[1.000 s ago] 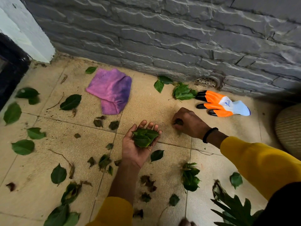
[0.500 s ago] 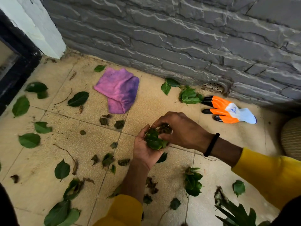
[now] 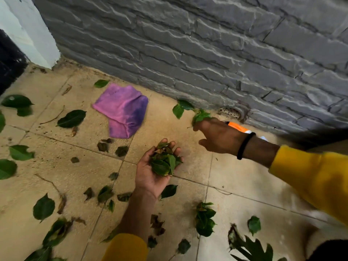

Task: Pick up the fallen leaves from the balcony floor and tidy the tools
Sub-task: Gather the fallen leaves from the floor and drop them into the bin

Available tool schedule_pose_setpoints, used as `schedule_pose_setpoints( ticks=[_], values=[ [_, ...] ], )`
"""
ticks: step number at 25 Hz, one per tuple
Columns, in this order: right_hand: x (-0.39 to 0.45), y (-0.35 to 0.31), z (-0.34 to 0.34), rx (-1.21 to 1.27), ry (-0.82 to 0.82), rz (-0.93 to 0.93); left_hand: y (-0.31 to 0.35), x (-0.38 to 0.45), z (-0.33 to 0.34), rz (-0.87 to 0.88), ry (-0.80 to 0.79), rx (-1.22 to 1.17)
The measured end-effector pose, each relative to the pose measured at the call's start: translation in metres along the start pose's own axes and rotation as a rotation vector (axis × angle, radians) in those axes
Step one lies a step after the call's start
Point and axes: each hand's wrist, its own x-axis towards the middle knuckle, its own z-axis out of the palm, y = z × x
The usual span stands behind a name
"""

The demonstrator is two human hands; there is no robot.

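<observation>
Many green and brown fallen leaves [image 3: 71,118] lie scattered over the beige balcony tiles. My left hand [image 3: 148,178] is palm up in the middle, fingers curled round a heap of gathered leaves [image 3: 164,163]. My right hand [image 3: 218,135] reaches toward the wall, and its fingertips grip a small cluster of green leaves [image 3: 201,115] at floor level. An orange and white garden glove [image 3: 239,128] lies just behind that hand, mostly hidden by it. Two more leaves [image 3: 180,108] lie left of the cluster.
A crumpled purple cloth [image 3: 122,112] lies near the grey stone wall [image 3: 207,53]. A round floor drain [image 3: 230,112] sits at the wall's base. A leaf clump [image 3: 204,220] and a potted plant's fronds [image 3: 250,249] are at the bottom right. A dark door frame [image 3: 9,61] stands on the left.
My right hand left the heap in my left palm and moved up and right to the leaf cluster by the wall. My left hand opened slightly with its heap. The view shifted.
</observation>
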Motion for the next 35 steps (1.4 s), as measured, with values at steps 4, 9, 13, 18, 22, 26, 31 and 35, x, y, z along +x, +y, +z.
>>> schedule_pose_setpoints(
  ticks=[4,9,13,18,22,26,31,35],
  values=[
    [0.058,0.053,-0.018,-0.090,0.018,0.043,-0.005,0.004,0.009,0.040,-0.006,-0.015],
    [0.091,0.083,0.014,-0.145,-0.143,0.022,-0.014,0.002,0.011,0.042,0.004,-0.056],
    [0.095,0.082,0.047,-0.050,-0.064,0.077,-0.008,-0.002,0.001,0.051,0.043,-0.023],
    [0.090,0.062,0.054,0.042,0.134,0.023,0.001,-0.002,0.002,0.083,0.058,-0.038],
    [0.088,0.045,0.034,0.307,0.144,0.024,0.006,0.003,-0.003,0.124,0.062,-0.031],
    [0.075,0.018,-0.002,0.878,-0.117,0.062,0.008,0.005,-0.010,0.123,0.090,-0.043],
    [0.053,-0.038,-0.029,0.870,-0.577,-0.239,0.011,0.001,-0.008,0.154,0.105,-0.095],
    [0.033,-0.088,-0.024,0.333,-0.434,-0.375,0.021,0.001,-0.008,0.176,0.109,-0.082]
  ],
)
